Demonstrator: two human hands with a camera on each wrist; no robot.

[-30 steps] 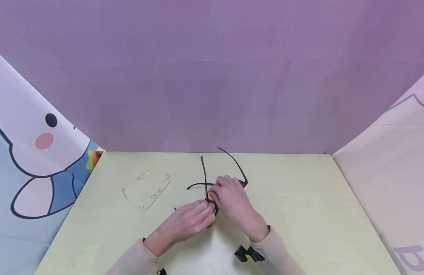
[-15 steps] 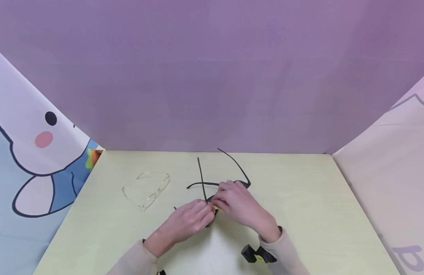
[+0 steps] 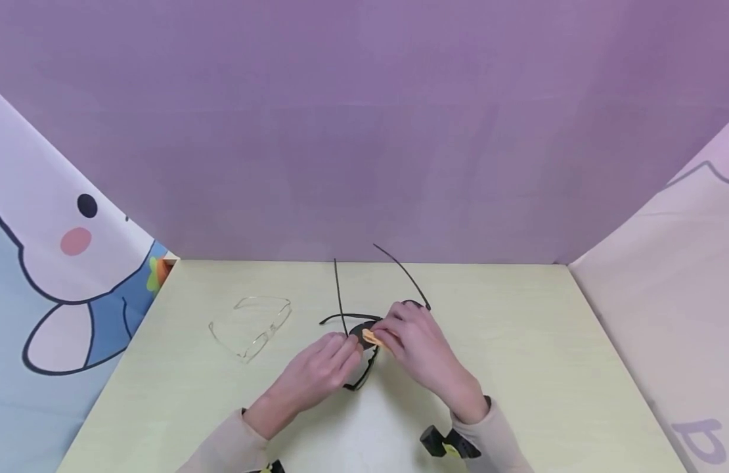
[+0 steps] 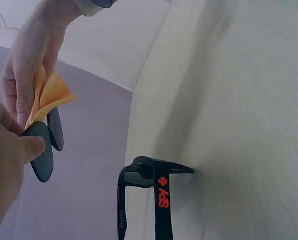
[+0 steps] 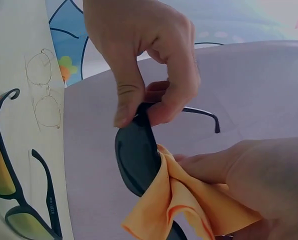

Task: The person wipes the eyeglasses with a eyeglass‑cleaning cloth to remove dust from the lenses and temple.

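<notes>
My left hand (image 3: 323,364) pinches a pair of dark sunglasses (image 3: 361,332) at one end of the front, thumb over the edge of a lens. Both temples stick out away from me. In the right wrist view the dark lens (image 5: 137,155) shows between thumb and cloth. My right hand (image 3: 422,345) grips a folded orange cloth (image 5: 189,202), which lies against the sunglasses near the bridge and partly covers the front. Below the hands, a second black-framed pair (image 3: 364,376) rests on the table; its temple (image 4: 163,205) carries red SPY+ lettering, and its lenses look yellowish in the right wrist view.
Thin wire-rimmed glasses (image 3: 262,339) with open temples lie on the pale table (image 3: 536,368) left of the hands. A purple panel (image 3: 364,151) rises behind the table, with printed cloth walls at both sides.
The held sunglasses have moved slightly up and left, so a dark lens shows more. The right hand has shifted right with the cloth, and the black-framed pair beneath is less covered.
</notes>
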